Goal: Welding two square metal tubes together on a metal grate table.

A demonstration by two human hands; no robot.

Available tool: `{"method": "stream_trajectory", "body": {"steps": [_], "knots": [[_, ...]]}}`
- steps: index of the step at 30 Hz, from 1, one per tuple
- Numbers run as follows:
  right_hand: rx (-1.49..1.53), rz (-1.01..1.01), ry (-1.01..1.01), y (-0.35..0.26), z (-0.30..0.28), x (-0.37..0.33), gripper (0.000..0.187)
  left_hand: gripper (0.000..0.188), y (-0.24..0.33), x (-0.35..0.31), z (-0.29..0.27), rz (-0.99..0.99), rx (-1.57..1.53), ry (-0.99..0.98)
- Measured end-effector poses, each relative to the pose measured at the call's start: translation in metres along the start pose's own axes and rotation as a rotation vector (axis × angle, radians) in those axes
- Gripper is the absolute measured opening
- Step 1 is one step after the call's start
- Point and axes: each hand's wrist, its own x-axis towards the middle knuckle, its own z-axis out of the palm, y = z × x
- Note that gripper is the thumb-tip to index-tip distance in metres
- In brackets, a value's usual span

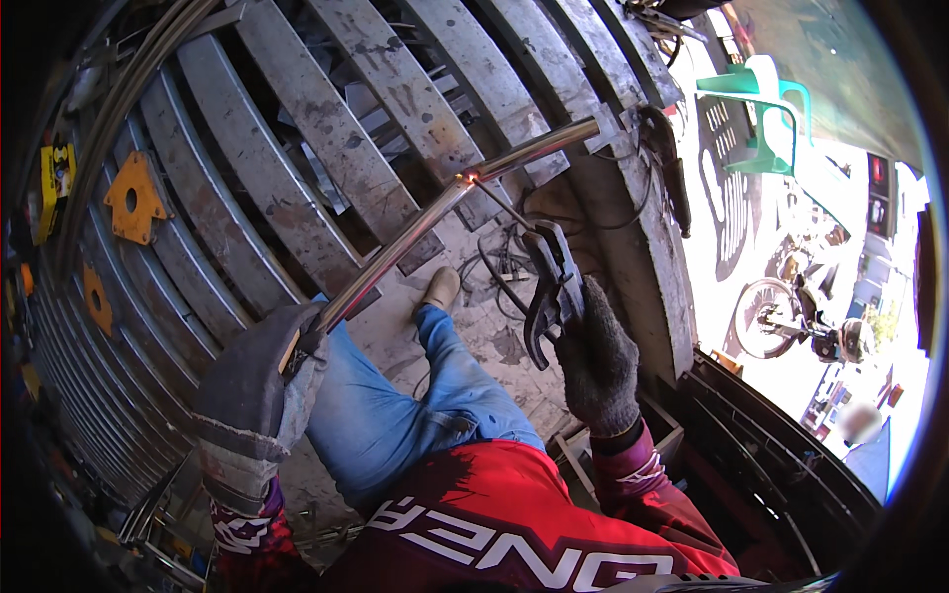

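Observation:
My left hand, in a thick grey glove, grips the near end of a shiny steel tube. The tube runs up and to the right to a bend, then on to its far end by the bench's slats. My right hand, in a dark knit glove, holds a black welding electrode holder. Its thin rod reaches up to the bend of the tube, where a small glowing spot shows. My leg in blue jeans and a tan shoe lie below the tube.
A work bench of worn grey metal slats fills the upper left. Orange magnetic angle squares sit on it at the left. Black cables lie on the floor. Outside at right stand a green plastic chair and a bicycle.

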Motion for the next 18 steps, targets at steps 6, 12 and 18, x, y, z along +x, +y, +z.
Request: {"method": "stream_trajectory", "body": {"steps": [6,12,18], "knots": [[0.158,0.050,0.015,0.002,0.006,0.001,0.063,0.028,0.007,0.004,-0.006,-0.117,-0.058,-0.071],[-0.080,0.158,-0.075,-0.011,0.000,0.006,0.059,0.023,0.003,0.010,-0.003,-0.165,-0.079,-0.091],[-0.261,0.035,-0.101,-0.014,-0.003,0.010,0.058,0.023,-0.004,0.011,-0.003,-0.196,-0.091,-0.130]]}}
